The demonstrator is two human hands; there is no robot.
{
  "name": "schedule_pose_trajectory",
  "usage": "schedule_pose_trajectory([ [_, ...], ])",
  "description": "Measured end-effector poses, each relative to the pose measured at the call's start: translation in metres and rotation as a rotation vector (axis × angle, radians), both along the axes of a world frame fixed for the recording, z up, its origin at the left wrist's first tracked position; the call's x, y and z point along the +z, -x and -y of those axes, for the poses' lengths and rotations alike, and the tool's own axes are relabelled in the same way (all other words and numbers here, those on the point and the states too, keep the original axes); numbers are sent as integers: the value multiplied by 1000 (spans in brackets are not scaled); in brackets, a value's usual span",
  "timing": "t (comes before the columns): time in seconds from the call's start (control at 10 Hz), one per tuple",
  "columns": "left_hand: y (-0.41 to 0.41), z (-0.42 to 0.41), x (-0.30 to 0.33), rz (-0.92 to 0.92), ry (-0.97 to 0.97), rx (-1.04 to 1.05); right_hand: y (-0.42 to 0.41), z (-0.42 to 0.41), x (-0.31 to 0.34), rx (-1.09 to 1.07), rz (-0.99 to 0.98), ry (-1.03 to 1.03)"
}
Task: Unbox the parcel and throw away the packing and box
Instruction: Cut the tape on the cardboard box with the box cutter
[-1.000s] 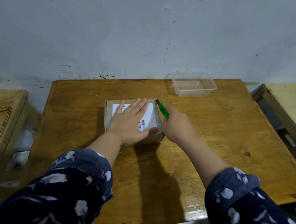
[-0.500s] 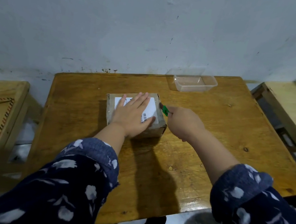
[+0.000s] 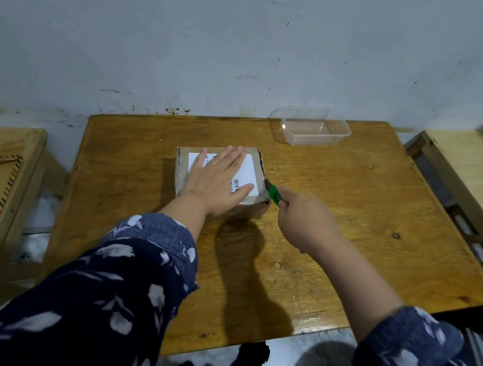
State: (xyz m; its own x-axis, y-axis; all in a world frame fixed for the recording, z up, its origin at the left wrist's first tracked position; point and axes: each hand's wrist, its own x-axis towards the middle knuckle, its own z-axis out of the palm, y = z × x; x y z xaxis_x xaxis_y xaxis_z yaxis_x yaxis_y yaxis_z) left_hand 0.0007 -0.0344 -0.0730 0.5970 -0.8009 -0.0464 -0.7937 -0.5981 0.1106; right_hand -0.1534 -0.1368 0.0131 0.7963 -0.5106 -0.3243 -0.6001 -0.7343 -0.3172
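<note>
Right hand [image 3: 304, 215], centre frame: clenched on green cutter [image 3: 275, 195], blade at the parcel's right edge, probably slitting tape. Left hand [image 3: 218, 182]: released, flat on the parcel [image 3: 256, 172], steadying it mid-table. Beyond, upper right: clear plastic tub [image 3: 315, 129] near the wall.

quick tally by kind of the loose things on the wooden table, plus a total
cardboard parcel: 1, pressed flat by the left hand
green-handled cutter: 1, gripped in the right hand, blade at the parcel's right edge
clear plastic container: 1, at the far edge of the table
total: 3
</note>
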Motion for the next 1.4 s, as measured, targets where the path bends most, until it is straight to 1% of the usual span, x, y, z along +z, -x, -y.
schedule_pose_trajectory([
  [0.5, 0, 1, -3, 10, 3, -6, 43, -28, -21, -73, 62, 96],
  [0.6, 0, 2, -3, 2, -2, -4, 47, -26, -25, -88, 75, 73],
  [0.7, 1, 2, -3, -3, -3, -6, 53, -23, -27, -97, 124, 48],
  [0.8, 1, 2, -2, -13, -5, -4, 56, -20, -33, -180, 261, -27],
  [0.9, 1, 3, -2, -12, 4, 2, 44, -14, -49, -300, 411, -244],
  [1.0, 0, 5, -3, -11, 13, 20, 23, -7, -62, -376, 488, -342],
  [1.2, -9, 21, -2, -18, 10, 99, -18, 9, -71, -354, 569, -384],
  [1.4, -27, 39, 2, -90, 9, 166, -60, 46, -71, -346, 541, -354],
])
